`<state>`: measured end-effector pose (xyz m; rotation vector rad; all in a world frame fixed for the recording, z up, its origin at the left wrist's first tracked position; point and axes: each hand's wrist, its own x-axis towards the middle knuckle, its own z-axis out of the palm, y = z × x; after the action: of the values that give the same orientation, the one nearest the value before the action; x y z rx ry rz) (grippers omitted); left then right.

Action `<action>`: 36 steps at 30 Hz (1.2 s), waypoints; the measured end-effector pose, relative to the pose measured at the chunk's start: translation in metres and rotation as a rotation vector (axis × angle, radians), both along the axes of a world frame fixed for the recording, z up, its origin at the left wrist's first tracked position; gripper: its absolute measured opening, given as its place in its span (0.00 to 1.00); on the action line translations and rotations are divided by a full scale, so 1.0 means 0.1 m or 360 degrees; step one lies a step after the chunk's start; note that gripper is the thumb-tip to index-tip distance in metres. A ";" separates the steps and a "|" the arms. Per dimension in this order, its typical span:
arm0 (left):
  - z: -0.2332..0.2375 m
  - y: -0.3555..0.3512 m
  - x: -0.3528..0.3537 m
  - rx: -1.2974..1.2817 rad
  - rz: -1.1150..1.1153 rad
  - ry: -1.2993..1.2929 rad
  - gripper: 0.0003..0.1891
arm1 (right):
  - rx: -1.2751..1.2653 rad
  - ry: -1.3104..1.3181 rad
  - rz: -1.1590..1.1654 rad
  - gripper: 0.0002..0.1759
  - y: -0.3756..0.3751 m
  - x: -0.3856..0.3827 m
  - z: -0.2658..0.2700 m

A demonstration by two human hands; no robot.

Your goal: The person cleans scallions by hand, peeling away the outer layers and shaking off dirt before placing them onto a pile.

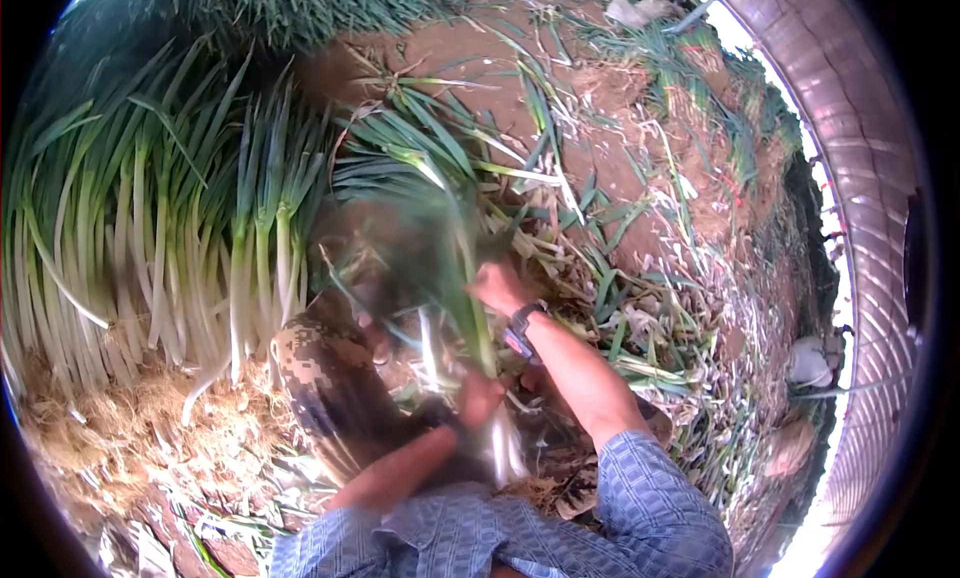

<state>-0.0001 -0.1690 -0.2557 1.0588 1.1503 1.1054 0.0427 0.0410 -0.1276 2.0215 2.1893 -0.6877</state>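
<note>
My left hand [480, 398] is closed around the lower stalks of several long green onions [482, 343]. Their white root ends [508, 448] point down towards my lap, and their green tops stretch up and away, blurred by motion. Higher up, my right hand [500, 286], with a dark watch [522, 331] on the wrist, has its fingers curled in against the stalks' right side. Exactly which leaves those fingers grip is hard to make out. More green onions with dark leaves [410, 143] lie just beyond.
A dense row of green onions [150, 248] stands on the left, above tangled roots [150, 428]. Stripped leaves and peelings [640, 328] litter the soil [450, 63] on the right. My knee in camouflage trousers [325, 378] is at the left. A ribbed plastic wall [850, 108] curves along the right.
</note>
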 end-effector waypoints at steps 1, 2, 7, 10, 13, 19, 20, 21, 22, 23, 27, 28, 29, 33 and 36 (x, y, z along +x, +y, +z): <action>0.00 -0.05 0.07 0.0111 0.0083 -0.0413 0.23 | 0.0146 -0.0024 0.0111 0.14 0.03 0.04 -0.19; 0.10 -0.06 0.03 0.0085 0.0098 -0.0555 0.25 | 0.0132 0.0078 0.0113 0.12 0.05 0.08 -0.29; 0.07 -0.09 0.00 -0.0324 -0.0030 -0.0720 0.36 | 0.0041 0.0782 0.0102 0.08 -0.05 0.51 -0.29; 0.33 0.13 -0.16 -0.0432 -0.0070 -0.0744 0.38 | -0.0358 0.1132 -0.0168 0.12 -0.60 0.74 0.11; -0.05 0.25 -0.17 -0.0585 -0.0049 -0.0749 0.35 | -0.0074 0.1559 -0.0560 0.10 -1.12 1.02 0.72; 0.18 0.33 -0.36 -0.0814 0.0011 -0.0936 0.33 | 0.1027 0.2199 -0.1432 0.13 -1.57 2.74 1.56; 0.00 0.29 -0.31 -0.0699 -0.0039 -0.1014 0.33 | 0.0892 0.1989 -0.1422 0.14 -1.65 2.68 1.56; -0.04 0.32 -0.31 -0.0714 -0.0158 -0.0939 0.37 | 0.0746 0.1782 -0.1411 0.16 -1.70 2.51 1.56; -0.07 0.31 -0.29 -0.0659 -0.0198 -0.0845 0.40 | 0.0312 0.1651 -0.1398 0.17 -1.72 2.07 1.63; -0.09 0.29 -0.26 -0.0604 -0.0236 -0.0750 0.44 | -0.0119 0.1506 -0.1367 0.19 -1.72 1.63 1.66; 0.16 0.29 -0.15 -0.0244 -0.0147 -0.0301 0.54 | -0.0598 0.0985 -0.0606 0.51 -2.09 0.83 0.54; 0.21 0.30 -0.17 -0.0125 -0.0118 -0.0228 0.53 | -0.0562 0.0754 -0.0452 0.49 -2.14 0.56 0.62; 0.23 0.28 -0.23 0.0017 -0.0089 -0.0242 0.51 | -0.0555 0.0980 -0.0450 0.46 -2.09 0.50 0.61; 0.14 0.39 -0.37 -0.0312 -0.0135 -0.0781 0.33 | -0.0795 0.1431 -0.0613 0.31 -1.90 0.77 0.19; -0.14 0.53 -0.37 -0.0882 -0.0108 -0.1270 0.19 | -0.0812 0.1306 -0.0602 0.21 -2.00 0.70 0.46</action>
<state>-0.0367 -0.1158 -0.2702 0.1722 0.6874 0.9344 0.1128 -0.1586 -0.0818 2.0650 1.5831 -2.1729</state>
